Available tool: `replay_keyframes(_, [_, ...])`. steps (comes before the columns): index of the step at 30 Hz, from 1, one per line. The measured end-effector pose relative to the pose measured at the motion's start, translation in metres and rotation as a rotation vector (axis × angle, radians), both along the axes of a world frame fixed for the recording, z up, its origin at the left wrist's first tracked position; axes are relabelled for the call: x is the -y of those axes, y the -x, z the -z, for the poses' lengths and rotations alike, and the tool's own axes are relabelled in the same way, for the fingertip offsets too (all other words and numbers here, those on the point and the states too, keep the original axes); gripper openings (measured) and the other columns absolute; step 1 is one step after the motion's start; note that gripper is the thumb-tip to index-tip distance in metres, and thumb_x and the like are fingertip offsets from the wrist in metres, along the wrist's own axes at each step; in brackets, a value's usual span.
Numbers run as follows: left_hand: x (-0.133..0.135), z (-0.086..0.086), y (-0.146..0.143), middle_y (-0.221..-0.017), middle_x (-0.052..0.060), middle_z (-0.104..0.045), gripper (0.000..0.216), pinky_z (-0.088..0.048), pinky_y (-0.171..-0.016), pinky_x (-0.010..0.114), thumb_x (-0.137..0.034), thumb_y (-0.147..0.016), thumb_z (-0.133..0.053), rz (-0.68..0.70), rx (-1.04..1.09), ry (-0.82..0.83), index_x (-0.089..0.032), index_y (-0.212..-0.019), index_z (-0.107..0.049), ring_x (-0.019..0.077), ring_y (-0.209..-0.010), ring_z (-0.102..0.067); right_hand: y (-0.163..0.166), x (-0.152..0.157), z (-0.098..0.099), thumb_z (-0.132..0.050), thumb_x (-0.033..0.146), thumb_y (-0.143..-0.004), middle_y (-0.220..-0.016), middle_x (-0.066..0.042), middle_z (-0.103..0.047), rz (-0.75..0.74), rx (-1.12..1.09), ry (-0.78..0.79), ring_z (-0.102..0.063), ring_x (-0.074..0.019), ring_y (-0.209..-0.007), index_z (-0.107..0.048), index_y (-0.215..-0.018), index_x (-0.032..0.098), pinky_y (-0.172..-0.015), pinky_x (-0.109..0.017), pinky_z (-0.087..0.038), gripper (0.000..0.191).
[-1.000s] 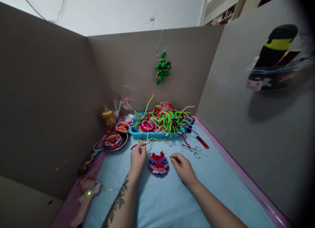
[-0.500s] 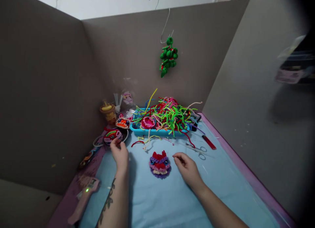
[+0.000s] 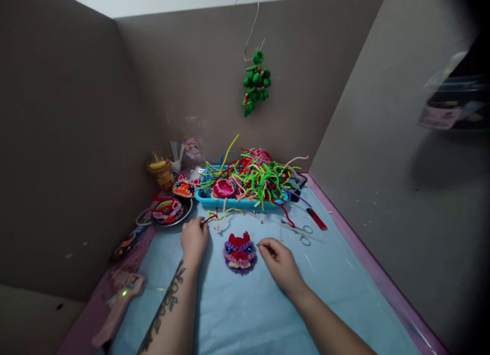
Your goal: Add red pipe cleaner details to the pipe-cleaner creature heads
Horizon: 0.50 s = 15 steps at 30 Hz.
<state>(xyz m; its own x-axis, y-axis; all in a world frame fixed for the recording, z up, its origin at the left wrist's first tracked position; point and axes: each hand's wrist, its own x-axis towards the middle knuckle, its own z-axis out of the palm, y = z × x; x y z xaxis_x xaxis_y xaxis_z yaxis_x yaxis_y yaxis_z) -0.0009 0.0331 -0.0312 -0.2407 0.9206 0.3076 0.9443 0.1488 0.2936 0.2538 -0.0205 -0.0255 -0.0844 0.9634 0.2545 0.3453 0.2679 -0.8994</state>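
Observation:
A small red, purple and cream pipe-cleaner head (image 3: 239, 251) lies on the light blue mat (image 3: 268, 309). My left hand (image 3: 193, 238) rests just left of it, fingers curled, its fingertips pinching the end of a red pipe cleaner (image 3: 210, 218) on the mat. To the right of the pipe-cleaner head my right hand (image 3: 278, 263) lies on the mat with thumb and forefinger pressed together; whether anything is between them is too small to tell.
A blue tray (image 3: 233, 202) heaped with coloured pipe cleaners stands at the back. Scissors (image 3: 300, 232) and a red cutter (image 3: 316, 219) lie right of it. A plate (image 3: 168, 212) with a finished figure, a glue gun (image 3: 117, 309) and cardboard walls enclose the left.
My left hand went left toward the plate, then came back toward the tray and now pinches the red pipe cleaner. The right hand has barely moved.

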Motion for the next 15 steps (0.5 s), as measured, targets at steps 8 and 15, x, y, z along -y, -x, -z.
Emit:
replay_keyframes(8, [0.002,-0.005,0.001,-0.09,0.012,-0.07,0.031,-0.043,-0.076,0.036,-0.025,-0.084,-0.046,-0.051,0.053,-0.026,-0.015,-0.108,-0.063,0.0278,-0.086,-0.061,-0.003,-0.001,0.0,-0.052,0.027,-0.084,-0.076,-0.004,-0.065,0.022,0.019,-0.029,-0.059,-0.0183,-0.071,-0.064,-0.078,0.018,-0.064,-0.026,-0.046,0.017])
replay_keyframes(15, [0.01,-0.02,0.006,-0.088,0.014,-0.065,0.027,-0.042,-0.084,0.041,-0.025,-0.085,-0.043,-0.083,0.105,-0.237,-0.015,-0.088,-0.067,0.0284,-0.09,-0.058,-0.013,-0.001,-0.011,-0.051,0.026,-0.086,-0.08,-0.005,-0.062,-0.013,0.011,-0.091,-0.059,-0.0194,-0.077,-0.064,-0.079,0.019,-0.067,-0.028,-0.046,0.016])
